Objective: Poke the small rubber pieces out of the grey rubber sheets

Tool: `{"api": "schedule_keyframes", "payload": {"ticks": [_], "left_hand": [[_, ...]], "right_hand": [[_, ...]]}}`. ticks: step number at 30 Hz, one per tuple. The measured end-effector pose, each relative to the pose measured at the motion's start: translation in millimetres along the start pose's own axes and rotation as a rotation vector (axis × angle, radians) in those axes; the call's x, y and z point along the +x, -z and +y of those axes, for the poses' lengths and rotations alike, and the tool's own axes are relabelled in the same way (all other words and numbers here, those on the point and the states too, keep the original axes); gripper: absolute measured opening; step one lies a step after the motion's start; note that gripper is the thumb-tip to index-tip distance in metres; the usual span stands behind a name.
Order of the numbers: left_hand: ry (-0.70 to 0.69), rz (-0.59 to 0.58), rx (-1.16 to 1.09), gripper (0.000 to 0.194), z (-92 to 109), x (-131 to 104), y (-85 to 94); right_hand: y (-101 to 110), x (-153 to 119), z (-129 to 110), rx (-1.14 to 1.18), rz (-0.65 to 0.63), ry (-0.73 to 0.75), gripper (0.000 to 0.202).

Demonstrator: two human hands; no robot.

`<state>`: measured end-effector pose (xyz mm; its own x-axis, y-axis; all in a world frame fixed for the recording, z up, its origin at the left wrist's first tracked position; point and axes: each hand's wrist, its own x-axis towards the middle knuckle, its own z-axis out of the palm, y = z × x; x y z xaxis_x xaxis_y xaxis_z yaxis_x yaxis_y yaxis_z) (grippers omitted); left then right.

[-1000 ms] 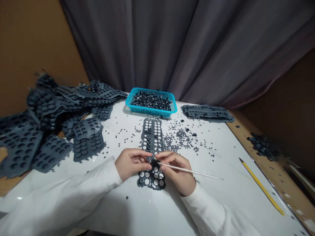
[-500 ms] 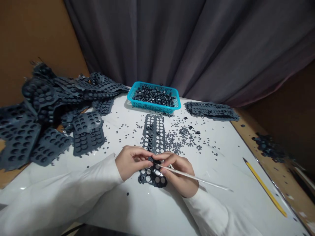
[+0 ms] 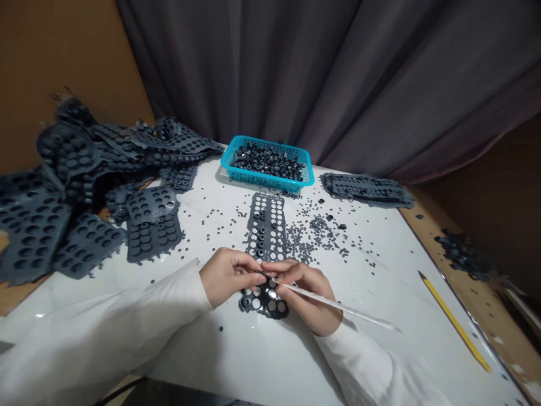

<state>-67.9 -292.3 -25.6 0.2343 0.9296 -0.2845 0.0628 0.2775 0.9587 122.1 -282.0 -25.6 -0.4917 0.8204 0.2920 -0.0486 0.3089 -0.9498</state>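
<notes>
In the head view a perforated strip of black rubber (image 3: 276, 228) lies lengthwise before me, with rows of round holes and several small ring-shaped plugs still in its left rows. My left hand (image 3: 230, 277) is closed over the strip's near part, thumb and index finger pinched on a small black rubber piece mostly hidden by the fingertips. Close against it, my right hand (image 3: 310, 296) grips a thin whitish stick (image 3: 346, 309), whose tip points at the left fingertips. The stick's other end reaches out to the right, past the wrist.
A turquoise basket (image 3: 268, 181) full of small black rubber parts stands at the back. Moulded rubber sheets (image 3: 84, 169) are heaped at left. A stack of strips (image 3: 367, 190) lies back right. Small dark discs (image 3: 321, 228) are scattered about. A yellow pencil (image 3: 454, 321) lies right.
The view has shifted slightly. My fingertips have drawn closer together over the strip, and the ring-shaped piece seen between them before is now mostly covered.
</notes>
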Motion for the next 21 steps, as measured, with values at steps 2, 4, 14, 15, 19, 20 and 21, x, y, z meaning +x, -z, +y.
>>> {"api": "schedule_keyframes", "payload": {"ticks": [2, 4, 14, 15, 19, 20, 21], "left_hand": [[0.009, -0.009, 0.006, 0.015, 0.4, 0.2, 0.1], [0.018, -0.018, 0.004, 0.016, 0.6, 0.2, 0.3], [0.059, -0.033, -0.053, 0.013, -1.4, 0.2, -0.1], [0.063, -0.034, -0.055, 0.014, -1.1, 0.4, -0.3], [0.082, -0.027, -0.049, 0.014, -0.7, 0.5, -0.9], [0.083, -0.028, -0.044, 0.014, -0.9, 0.4, -0.9], [0.081, -0.029, -0.039, 0.014, -1.3, 0.2, -0.9]], "right_hand": [[-0.2, 0.5, -0.5, 0.007, 0.001, 0.0, 0.008], [-0.4, 0.8, -0.8, 0.016, 0.001, -0.005, 0.008], [-0.3, 0.2, 0.2, 0.043, 0.001, -0.02, 0.007], [-0.3, 0.3, 0.1, 0.042, 0.002, -0.02, 0.007], [-0.1, 0.9, 0.2, 0.034, -0.004, -0.017, 0.007], [0.0, 0.9, 0.5, 0.03, -0.007, -0.015, 0.007], [0.1, 0.8, 0.8, 0.026, -0.01, -0.01, 0.007]]}}
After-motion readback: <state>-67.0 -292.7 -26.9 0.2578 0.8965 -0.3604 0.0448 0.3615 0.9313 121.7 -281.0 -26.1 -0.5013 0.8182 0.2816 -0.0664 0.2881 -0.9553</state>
